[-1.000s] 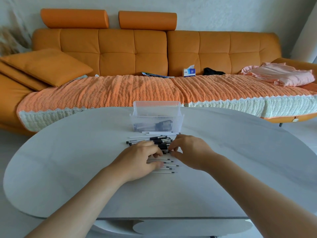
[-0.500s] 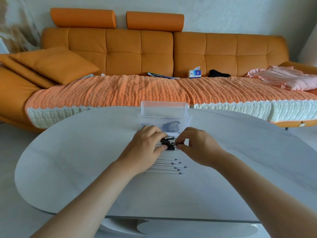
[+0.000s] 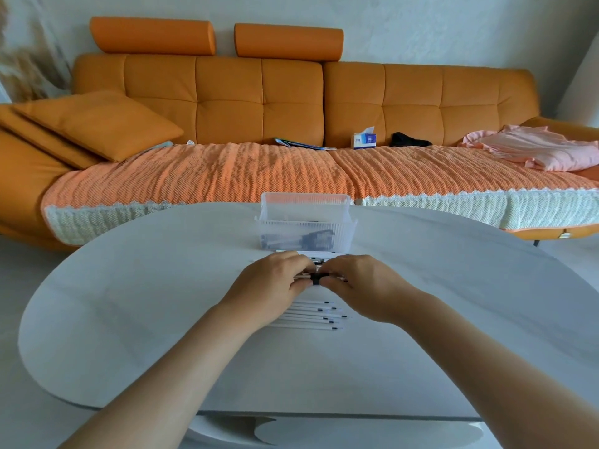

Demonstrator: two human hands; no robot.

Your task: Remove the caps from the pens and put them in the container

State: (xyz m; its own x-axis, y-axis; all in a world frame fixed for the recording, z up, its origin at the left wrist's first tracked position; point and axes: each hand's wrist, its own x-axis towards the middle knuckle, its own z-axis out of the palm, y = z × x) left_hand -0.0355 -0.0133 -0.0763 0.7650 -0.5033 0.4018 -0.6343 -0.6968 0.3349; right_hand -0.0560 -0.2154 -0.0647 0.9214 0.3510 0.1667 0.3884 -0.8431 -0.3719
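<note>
Fingers [image 3: 297, 286] of the left hand [image 3: 275, 285] are gripping a pen [image 3: 310, 279] while the right hand [image 3: 364, 285] is pinching its black cap [image 3: 319, 282] — long axis running crosswise between them — the container [image 3: 304, 222] sitting just beyond both.

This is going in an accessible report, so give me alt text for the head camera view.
A person's left hand and right hand grip a black-capped pen between them over a white table, just in front of a clear container with dark pieces inside. White uncapped pens lie in a row nearer the camera; an orange sofa stands behind.
</note>
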